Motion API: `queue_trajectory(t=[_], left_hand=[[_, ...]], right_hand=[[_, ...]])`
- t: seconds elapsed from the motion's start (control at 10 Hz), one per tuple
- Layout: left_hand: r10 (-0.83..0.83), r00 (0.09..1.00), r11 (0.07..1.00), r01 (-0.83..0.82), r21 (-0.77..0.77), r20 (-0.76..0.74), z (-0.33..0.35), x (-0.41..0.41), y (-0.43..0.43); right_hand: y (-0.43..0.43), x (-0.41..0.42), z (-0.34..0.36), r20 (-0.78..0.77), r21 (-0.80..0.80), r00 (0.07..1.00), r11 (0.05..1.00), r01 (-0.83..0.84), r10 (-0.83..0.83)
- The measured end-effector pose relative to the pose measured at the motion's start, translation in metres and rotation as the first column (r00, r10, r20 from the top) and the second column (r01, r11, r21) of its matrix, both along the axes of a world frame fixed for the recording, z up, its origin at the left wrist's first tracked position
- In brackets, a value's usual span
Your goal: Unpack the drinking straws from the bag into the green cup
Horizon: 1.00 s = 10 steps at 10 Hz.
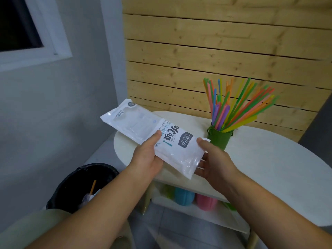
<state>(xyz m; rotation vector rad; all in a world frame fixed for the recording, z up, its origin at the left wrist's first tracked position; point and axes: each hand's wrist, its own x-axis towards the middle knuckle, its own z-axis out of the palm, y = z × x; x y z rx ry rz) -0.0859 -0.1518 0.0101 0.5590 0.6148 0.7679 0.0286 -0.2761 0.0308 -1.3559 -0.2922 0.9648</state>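
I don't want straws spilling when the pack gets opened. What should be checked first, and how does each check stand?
1. Bag held by both hands, left hand and right hand: ok.
2. Bag opened: cannot tell.
3. Green cup upright on the table: ok.
4. Room in the cup: not ok, coloured straws already crowd it.
5. Bin nearby for the wrapper: ok.

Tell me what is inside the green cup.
The green cup holds a fanned bundle of coloured drinking straws standing above its rim. Their lower ends and the cup's bottom are hidden by its wall.
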Motion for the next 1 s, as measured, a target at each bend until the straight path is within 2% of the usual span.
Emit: queue_trajectory(t=[0.1, 0.2, 0.3, 0.4, 0.5, 0.6, 0.7, 0.8, 1.0], left_hand=[[0.045, 0.997, 0.999, -0.044, 0.02, -0.059, -0.006, -0.033, 0.004], [0.1, 0.992, 0.995, -0.101, -0.006, -0.083, -0.013, -0.077, 0.007], [0.192, 0.975, 0.977, -0.201, -0.071, -0.111, -0.022, -0.121, 0.008], [0.237, 0.943, 0.956, -0.27, -0.119, -0.234, -0.041, -0.16, 0.01], [0.257, 0.844, 0.933, -0.343, -0.106, -0.471, -0.059, -0.191, 0.013], [0.303, 0.704, 0.912, -0.409, -0.018, -0.642, -0.096, -0.213, 0.035], [0.322, 0.664, 0.923, -0.379, 0.068, -0.675, -0.088, -0.219, 0.032], [0.274, 0.7, 0.948, -0.311, 0.065, -0.66, -0.071, -0.214, 0.019], [0.215, 0.78, 0.977, -0.172, 0.13, -0.588, -0.071, -0.205, 0.014]], right_hand=[[0.008, -0.019, -0.003, 0.032, -0.006, 0.994, 0.994, -0.105, 0.105], [0.017, -0.051, -0.011, 0.152, -0.03, 0.984, 0.995, -0.093, 0.097], [0.025, -0.09, -0.024, 0.144, -0.06, 0.978, 0.988, -0.143, 0.15], [0.029, -0.124, -0.043, 0.093, -0.109, 0.965, 0.965, -0.237, 0.247], [0.033, -0.14, -0.061, 0.065, -0.131, 0.955, 0.951, -0.281, 0.291], [0.043, -0.148, -0.079, 0.043, -0.208, 0.947, 0.93, -0.303, 0.318], [0.058, -0.158, -0.091, 0.052, -0.293, 0.941, 0.906, -0.306, 0.334], [0.074, -0.168, -0.095, 0.051, -0.335, 0.936, 0.889, -0.312, 0.347], [0.088, -0.174, -0.103, -0.099, -0.356, 0.881, 0.81, -0.466, 0.463]])
